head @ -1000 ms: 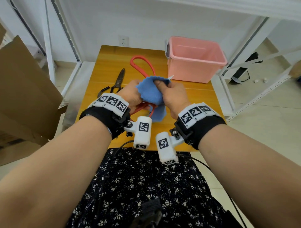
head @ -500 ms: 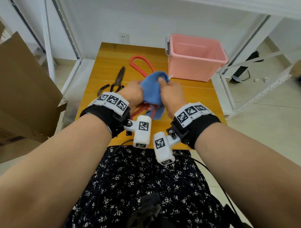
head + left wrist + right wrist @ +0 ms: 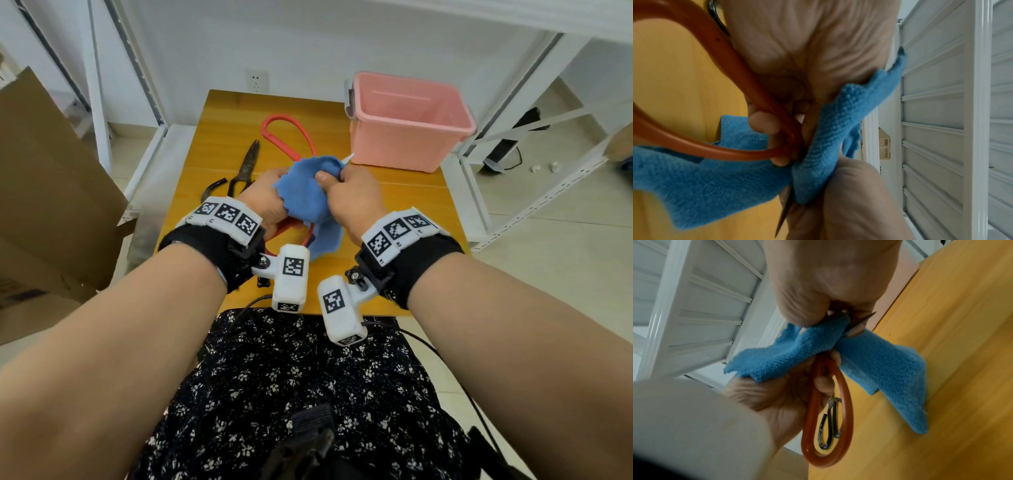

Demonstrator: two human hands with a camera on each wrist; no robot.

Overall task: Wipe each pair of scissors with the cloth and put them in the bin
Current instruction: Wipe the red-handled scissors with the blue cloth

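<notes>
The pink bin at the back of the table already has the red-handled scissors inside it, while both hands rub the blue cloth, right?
Not quite. The head view shows the pink bin holding no scissors; the left hand grips the red-handled scissors while the right hand wipes the blade with the blue cloth.

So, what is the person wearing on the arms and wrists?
Both forearms are bare. Each wrist has a black fabric band topped by a white strip of square black-and-white markers. A white boxy camera with a marker and a thin black cable hangs below each.

Wooden table [image 3: 219,144]: pink bin [image 3: 407,137], black scissors [image 3: 245,168] (perhaps rusty).
</notes>
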